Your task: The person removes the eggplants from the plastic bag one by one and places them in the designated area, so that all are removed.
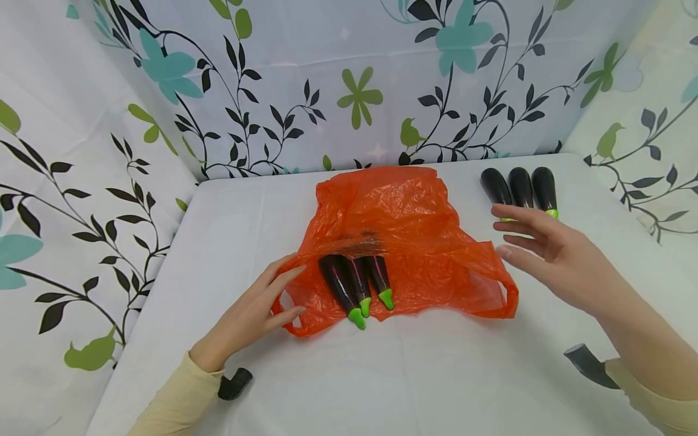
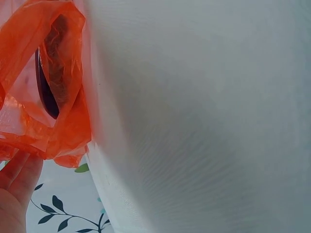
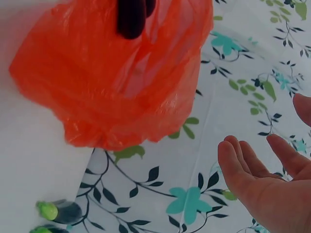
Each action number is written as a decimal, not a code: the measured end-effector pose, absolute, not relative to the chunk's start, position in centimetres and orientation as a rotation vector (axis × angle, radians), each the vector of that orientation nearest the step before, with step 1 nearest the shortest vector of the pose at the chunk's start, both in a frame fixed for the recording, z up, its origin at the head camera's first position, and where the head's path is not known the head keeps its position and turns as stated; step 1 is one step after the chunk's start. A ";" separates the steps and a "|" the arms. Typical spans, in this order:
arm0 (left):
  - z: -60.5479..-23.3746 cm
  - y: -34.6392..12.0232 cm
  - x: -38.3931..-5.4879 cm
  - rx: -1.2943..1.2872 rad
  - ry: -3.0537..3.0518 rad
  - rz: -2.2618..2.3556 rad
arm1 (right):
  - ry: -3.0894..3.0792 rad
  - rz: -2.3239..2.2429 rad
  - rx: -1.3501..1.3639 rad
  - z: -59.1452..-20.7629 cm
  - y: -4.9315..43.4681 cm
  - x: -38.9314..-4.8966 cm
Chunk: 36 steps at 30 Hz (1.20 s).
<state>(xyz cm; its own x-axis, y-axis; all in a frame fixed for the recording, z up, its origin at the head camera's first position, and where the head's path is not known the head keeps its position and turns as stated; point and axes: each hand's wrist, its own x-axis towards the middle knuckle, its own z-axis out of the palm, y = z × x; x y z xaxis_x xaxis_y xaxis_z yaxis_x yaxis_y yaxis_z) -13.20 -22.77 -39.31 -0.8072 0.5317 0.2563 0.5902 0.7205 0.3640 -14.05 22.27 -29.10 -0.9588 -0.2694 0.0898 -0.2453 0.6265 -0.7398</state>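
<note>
An orange plastic bag (image 1: 403,206) lies on the table with its mouth toward me. Three dark toy eggplants (image 1: 340,281) with bright green stems lie side by side at the mouth, their far ends under the plastic. My left hand (image 1: 251,315) touches the bag's left edge near a handle loop; its fingers look fairly straight, and some fingertips are hidden by plastic in the left wrist view. Right of the bag, my right hand (image 1: 561,260) hovers with spread, relaxed fingers and holds nothing. Beyond it lie three more eggplants (image 1: 520,188), their near ends partly covered by that hand.
A white cloth covers the table (image 1: 414,375). Behind it and along the sides hangs a curtain (image 1: 305,79) printed with leaves, flowers and birds. A dark strap piece (image 1: 235,384) sits at my left wrist and another (image 1: 591,366) at my right.
</note>
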 end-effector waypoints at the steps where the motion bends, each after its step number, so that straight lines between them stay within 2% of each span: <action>1: -39.3 -22.8 -13.2 -0.913 -2.789 -0.659 | 2.800 -1.263 -0.492 -29.1 21.9 -13.7; 8: -39.3 -22.8 -13.2 -0.911 -2.792 -0.659 | 2.716 -1.265 -0.688 -29.5 19.7 -12.7; 21: -39.3 -22.8 -13.1 -0.901 -2.793 -0.662 | 2.558 -1.168 -0.911 -33.0 16.7 -13.0; 36: -39.3 -22.6 -13.2 -0.906 -2.799 -0.656 | 2.561 -1.080 -0.807 -36.4 14.0 -14.8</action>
